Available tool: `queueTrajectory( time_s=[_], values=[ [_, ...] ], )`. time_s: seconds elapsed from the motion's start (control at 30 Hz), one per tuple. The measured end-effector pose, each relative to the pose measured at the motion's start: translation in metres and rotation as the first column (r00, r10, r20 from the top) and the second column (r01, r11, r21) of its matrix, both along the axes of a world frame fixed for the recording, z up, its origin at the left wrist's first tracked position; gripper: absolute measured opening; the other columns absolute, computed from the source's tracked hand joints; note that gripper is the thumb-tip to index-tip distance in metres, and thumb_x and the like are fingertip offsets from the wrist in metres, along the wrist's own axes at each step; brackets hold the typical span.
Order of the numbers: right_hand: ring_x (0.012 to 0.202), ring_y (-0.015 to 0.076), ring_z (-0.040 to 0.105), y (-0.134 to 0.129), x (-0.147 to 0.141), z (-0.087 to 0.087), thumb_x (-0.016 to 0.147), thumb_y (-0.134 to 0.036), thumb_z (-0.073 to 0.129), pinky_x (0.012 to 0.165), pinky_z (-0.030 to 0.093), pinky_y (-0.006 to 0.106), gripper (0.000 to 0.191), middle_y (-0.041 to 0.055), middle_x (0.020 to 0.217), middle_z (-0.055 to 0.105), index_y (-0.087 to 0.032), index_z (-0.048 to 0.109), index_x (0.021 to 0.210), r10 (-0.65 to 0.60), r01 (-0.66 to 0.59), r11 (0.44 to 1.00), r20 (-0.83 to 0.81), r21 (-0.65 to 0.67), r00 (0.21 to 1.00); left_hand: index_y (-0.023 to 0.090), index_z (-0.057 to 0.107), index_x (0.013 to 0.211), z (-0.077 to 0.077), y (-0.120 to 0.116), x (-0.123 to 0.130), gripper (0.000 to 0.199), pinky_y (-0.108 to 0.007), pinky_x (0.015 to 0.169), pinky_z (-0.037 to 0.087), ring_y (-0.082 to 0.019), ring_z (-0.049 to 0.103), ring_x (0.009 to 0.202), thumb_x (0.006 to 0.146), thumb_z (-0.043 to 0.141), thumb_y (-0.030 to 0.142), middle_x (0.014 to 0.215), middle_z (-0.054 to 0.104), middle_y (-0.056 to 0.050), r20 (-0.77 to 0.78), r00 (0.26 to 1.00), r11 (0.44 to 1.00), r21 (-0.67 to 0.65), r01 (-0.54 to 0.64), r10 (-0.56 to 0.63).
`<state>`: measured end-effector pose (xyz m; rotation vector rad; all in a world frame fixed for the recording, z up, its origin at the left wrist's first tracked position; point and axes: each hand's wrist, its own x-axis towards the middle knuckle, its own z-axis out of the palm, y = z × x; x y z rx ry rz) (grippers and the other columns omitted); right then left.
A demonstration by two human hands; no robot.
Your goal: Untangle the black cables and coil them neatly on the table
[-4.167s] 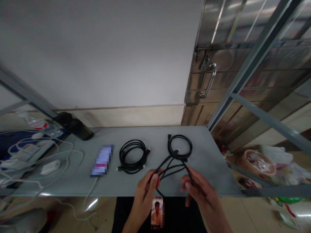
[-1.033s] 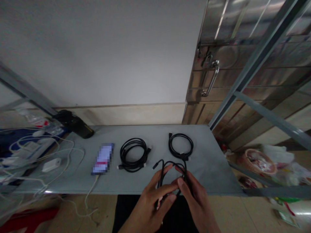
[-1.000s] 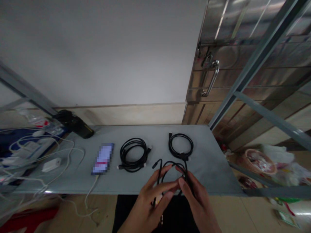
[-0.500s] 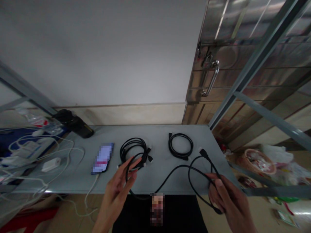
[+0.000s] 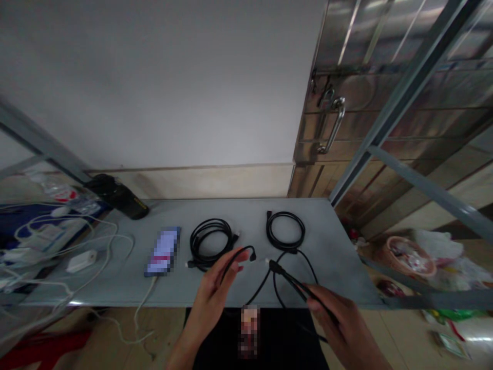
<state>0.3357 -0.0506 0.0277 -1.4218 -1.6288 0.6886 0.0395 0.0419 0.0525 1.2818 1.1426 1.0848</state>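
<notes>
Over the table's front edge, my left hand [image 5: 215,288] pinches a black cable near one end, its plug pointing right. My right hand [image 5: 335,318] is closed on the same cable [image 5: 287,275], with the other plug sticking out toward the left hand. Slack from this cable loops down between the hands, partly over my lap. Just behind the left hand lies a coiled bundle of black cable [image 5: 192,241]. A second, smaller black cable coil [image 5: 267,234] rests farther right on the table.
A grey metal table [image 5: 246,210] stands against the wall. On its left are a phone [image 5: 164,252] with a white lead, a white charger [image 5: 81,261], tangled white cords and a black bottle [image 5: 119,198]. Grey frame posts rise at both sides; a basket [image 5: 410,257] stands low right.
Both hands have moved toward each other, the left going right and away from the larger coil, the right going left. The two cable plugs are now close together.
</notes>
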Motion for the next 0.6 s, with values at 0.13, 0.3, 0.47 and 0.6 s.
queueTrajectory(
  time_s=[0.13, 0.3, 0.47, 0.6],
  values=[
    [0.112, 0.0267, 0.084, 0.002, -0.021, 0.000, 0.116, -0.050, 0.060, 0.097, 0.067, 0.031, 0.035, 0.0092, 0.127, 0.085, -0.031, 0.080, 0.138, 0.047, -0.047, 0.999, 0.003, -0.004, 0.999, 0.024, 0.069, 0.157, -0.001, 0.001, 0.017, 0.057, -0.057, 0.123, 0.058, -0.035, 0.072, 0.143, 0.112, 0.064, 0.059, 0.149, 0.078, -0.014, 0.066, 0.996, 0.998, -0.031, 0.053, -0.051],
    [0.090, 0.0245, 0.083, 0.008, -0.031, 0.014, 0.113, -0.056, 0.064, 0.081, 0.068, 0.029, 0.037, 0.0096, 0.110, 0.086, -0.028, 0.082, 0.129, 0.115, -0.114, 0.992, 0.015, -0.046, 0.993, 0.028, 0.068, 0.158, -0.003, -0.002, 0.019, 0.055, -0.059, 0.134, 0.045, -0.033, 0.070, 0.146, 0.111, 0.068, 0.056, 0.152, 0.076, -0.012, -0.048, 0.979, 0.978, -0.063, 0.197, -0.200],
    [0.083, 0.0222, 0.081, 0.013, -0.012, 0.021, 0.114, -0.056, 0.061, 0.072, 0.064, 0.026, 0.036, 0.0076, 0.099, 0.084, -0.027, 0.081, 0.122, -0.024, 0.023, 0.997, -0.014, -0.074, 1.000, 0.029, 0.071, 0.154, -0.002, 0.001, -0.003, 0.048, -0.052, 0.117, 0.062, -0.032, 0.077, 0.133, 0.113, 0.064, 0.053, 0.145, 0.080, -0.013, -0.026, 0.990, 0.990, 0.004, 0.140, -0.140],
    [0.064, 0.0192, 0.070, 0.017, 0.017, 0.030, 0.116, -0.059, 0.054, 0.061, 0.059, 0.026, 0.039, 0.0025, 0.075, 0.072, -0.025, 0.072, 0.109, -0.162, 0.151, 0.983, -0.111, -0.104, 0.980, 0.027, 0.073, 0.152, 0.004, 0.002, -0.028, 0.049, -0.051, 0.107, 0.069, -0.034, 0.081, 0.124, 0.110, 0.070, 0.052, 0.142, 0.080, -0.014, 0.045, 0.999, 0.999, 0.028, -0.024, 0.022]
  ],
)
